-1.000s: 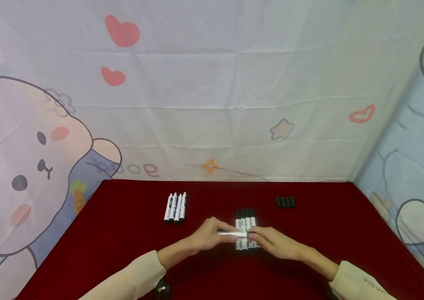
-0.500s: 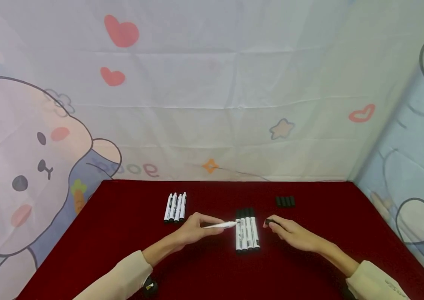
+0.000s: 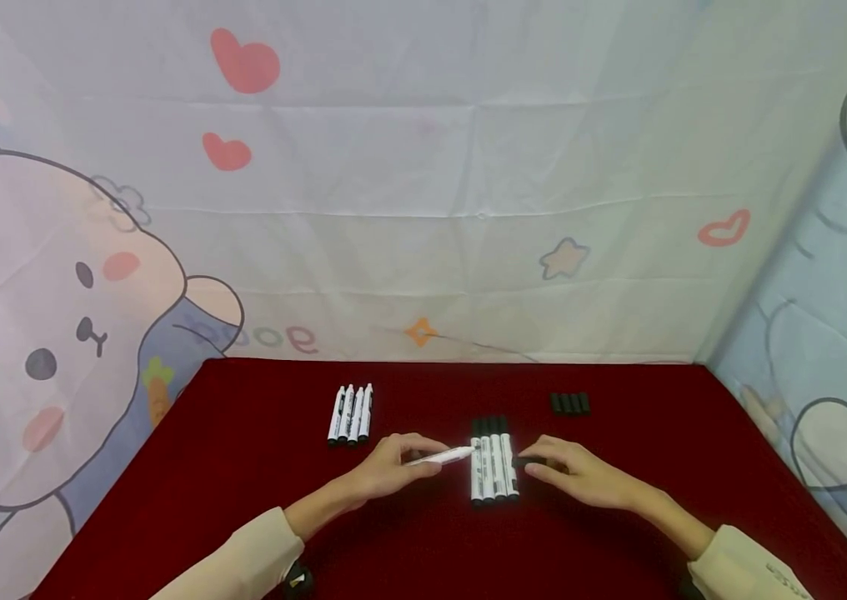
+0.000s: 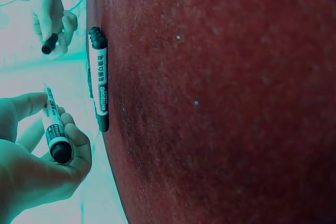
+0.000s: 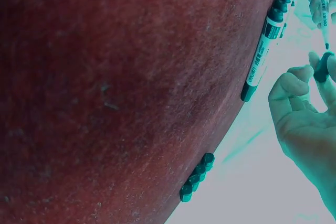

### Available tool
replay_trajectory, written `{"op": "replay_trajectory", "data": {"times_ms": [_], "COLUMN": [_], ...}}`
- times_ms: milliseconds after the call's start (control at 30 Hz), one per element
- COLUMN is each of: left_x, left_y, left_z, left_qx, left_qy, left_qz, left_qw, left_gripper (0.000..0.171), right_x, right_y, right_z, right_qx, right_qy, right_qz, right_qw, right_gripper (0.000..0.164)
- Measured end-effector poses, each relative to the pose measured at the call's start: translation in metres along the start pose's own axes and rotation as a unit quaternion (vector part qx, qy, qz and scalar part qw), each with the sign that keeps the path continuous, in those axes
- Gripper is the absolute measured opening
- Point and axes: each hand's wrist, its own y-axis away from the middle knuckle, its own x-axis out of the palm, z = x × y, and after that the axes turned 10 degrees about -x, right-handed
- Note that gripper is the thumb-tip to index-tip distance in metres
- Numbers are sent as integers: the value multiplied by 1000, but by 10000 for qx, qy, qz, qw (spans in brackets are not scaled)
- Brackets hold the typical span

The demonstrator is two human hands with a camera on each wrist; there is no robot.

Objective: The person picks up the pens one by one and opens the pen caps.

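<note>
My left hand (image 3: pixel 386 472) grips a white whiteboard marker (image 4: pixel 54 124) by its barrel, its bare tip pointing right. Across from it, my right hand (image 3: pixel 581 472) pinches a black marker cap (image 5: pixel 323 67) between thumb and fingers. A gap separates the tip and the cap. Below and between the hands, a row of several capped markers (image 3: pixel 493 468) lies side by side on the dark red tablecloth (image 3: pixel 423 550).
Several uncapped white markers (image 3: pixel 351 415) lie at the back left of the table. Several loose black caps (image 3: pixel 569 404) sit in a row at the back right. A printed cloth (image 3: pixel 423 167) hangs behind the table.
The hands, which were together on the marker, have drawn apart, and the cap has come off into the right hand. In the last half second the right hand has shifted slightly left, turning the cap.
</note>
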Motion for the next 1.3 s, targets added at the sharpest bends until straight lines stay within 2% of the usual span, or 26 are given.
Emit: {"op": "replay_trajectory", "data": {"times_ms": [133, 300, 667, 967, 1300], "left_x": [-1, -5, -17, -24, -34], "left_y": [1, 2, 8, 13, 16], "left_z": [0, 0, 6, 7, 17], "left_qx": [-135, -371, -550, -895, -1057], "left_qy": [106, 373, 666, 1124, 1297], "left_qz": [-156, -311, -495, -648, -851], "left_qw": [9997, 9981, 9950, 9875, 9822], "left_gripper": [29, 27, 31, 41, 46], "right_x": [2, 1, 0, -1, -3], "right_y": [2, 3, 3, 3, 6], "right_z": [-1, 1, 0, 1, 3], "right_qx": [-254, -368, -234, -263, -116], "right_qy": [-127, -36, 110, 145, 52], "right_qz": [-27, -33, 270, 325, 435], "right_qw": [9996, 9993, 9993, 9990, 9990], "right_gripper": [25, 24, 25, 25, 25]}}
